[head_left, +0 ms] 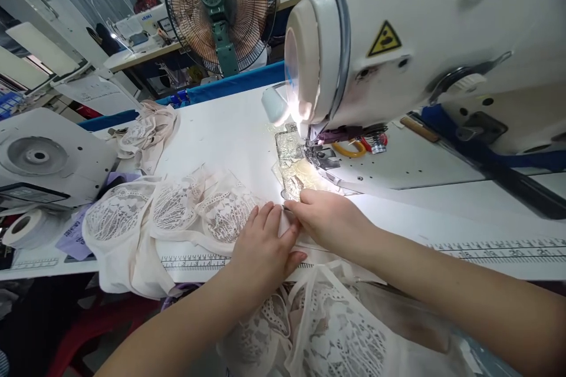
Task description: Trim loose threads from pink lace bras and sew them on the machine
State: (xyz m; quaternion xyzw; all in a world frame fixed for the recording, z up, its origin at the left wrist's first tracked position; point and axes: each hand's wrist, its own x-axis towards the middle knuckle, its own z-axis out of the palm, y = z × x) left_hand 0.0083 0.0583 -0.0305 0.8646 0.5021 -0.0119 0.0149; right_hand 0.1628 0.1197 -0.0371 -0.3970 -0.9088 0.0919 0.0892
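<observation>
My left hand (262, 246) lies flat on cream lace fabric (207, 212) spread on the white table, fingers stretched toward the machine. My right hand (329, 218) sits just beside it, fingers pinched on the lace strip (297, 174) that runs under the presser foot (319, 153) of the white sewing machine (424, 41). The two hands touch at the fingertips. The machine's lamp lights the lace at the needle. More lace pieces (327, 330) hang off the table's front edge below my arms.
A pile of lace (145, 132) lies at the back left. Another machine's body (44, 156) and a tape roll (29, 228) stand at the left. A standing fan (221, 9) is behind the table. Ruler markings (499, 249) run along the front edge.
</observation>
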